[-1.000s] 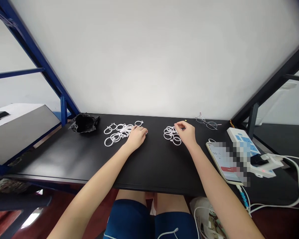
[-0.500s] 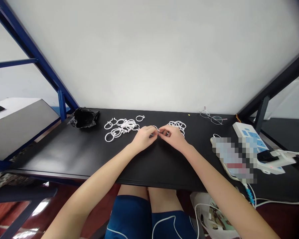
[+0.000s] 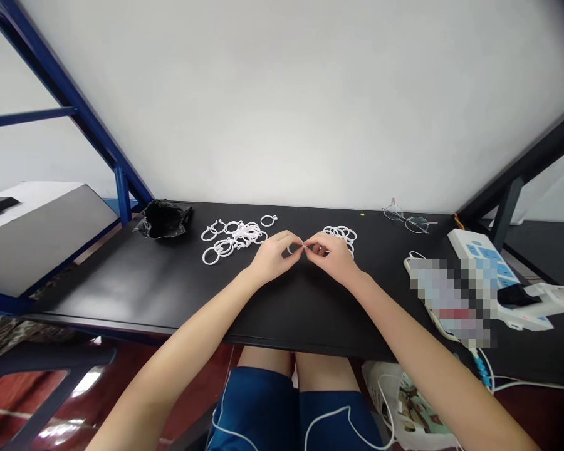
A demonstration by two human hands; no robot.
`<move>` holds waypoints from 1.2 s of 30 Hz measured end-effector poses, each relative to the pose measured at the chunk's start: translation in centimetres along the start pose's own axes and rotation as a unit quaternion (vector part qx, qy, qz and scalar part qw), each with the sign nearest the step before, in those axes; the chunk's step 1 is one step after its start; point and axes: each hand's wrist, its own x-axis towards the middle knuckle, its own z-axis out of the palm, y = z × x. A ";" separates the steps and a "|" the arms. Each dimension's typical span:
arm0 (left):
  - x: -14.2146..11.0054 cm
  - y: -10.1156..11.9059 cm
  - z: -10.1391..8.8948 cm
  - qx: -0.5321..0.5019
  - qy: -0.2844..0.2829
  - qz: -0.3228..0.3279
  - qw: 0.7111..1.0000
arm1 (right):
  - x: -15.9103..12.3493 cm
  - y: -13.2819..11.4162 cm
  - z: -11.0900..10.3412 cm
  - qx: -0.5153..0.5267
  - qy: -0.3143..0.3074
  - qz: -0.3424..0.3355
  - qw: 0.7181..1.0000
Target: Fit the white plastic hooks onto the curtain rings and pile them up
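Over the middle of the black table, my left hand and my right hand meet fingertip to fingertip. Both pinch a white plastic ring, mostly hidden behind the fingers. It looks like a curtain ring with a small eyelet. Left of my left hand lies a loose pile of white rings, with one single ring a little behind it. A second group of white rings lies just behind my right hand and is partly covered by it.
A crumpled black plastic bag stands open at the back left. Eyeglasses lie at the back right. Nearer on the right are a blurred phone, a white power strip and cables. The table's front edge runs above my lap.
My fingertips have come closer together on the ring, and less of it shows. The whole view has shifted slightly; both ring piles lie as before.
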 end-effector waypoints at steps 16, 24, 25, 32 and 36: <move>-0.1 -1.0 -0.4 -0.057 -0.104 -0.061 0.991 | -0.1 0.0 0.4 0.022 0.016 0.039 0.999; 0.0 -1.0 -0.6 0.018 -0.112 -0.047 0.992 | -0.1 0.6 0.2 -0.024 -0.024 0.059 0.998; 0.1 -1.0 -0.6 0.025 -0.114 -0.047 0.992 | -0.1 0.5 0.1 -0.039 -0.032 0.054 0.997; 0.0 -1.0 -0.4 0.076 -0.134 -0.038 0.987 | -0.1 0.4 -0.2 -0.110 -0.073 0.026 0.991; 0.0 -0.9 -0.3 0.085 -0.137 -0.042 0.986 | 0.0 0.4 -0.2 -0.107 -0.075 0.029 0.991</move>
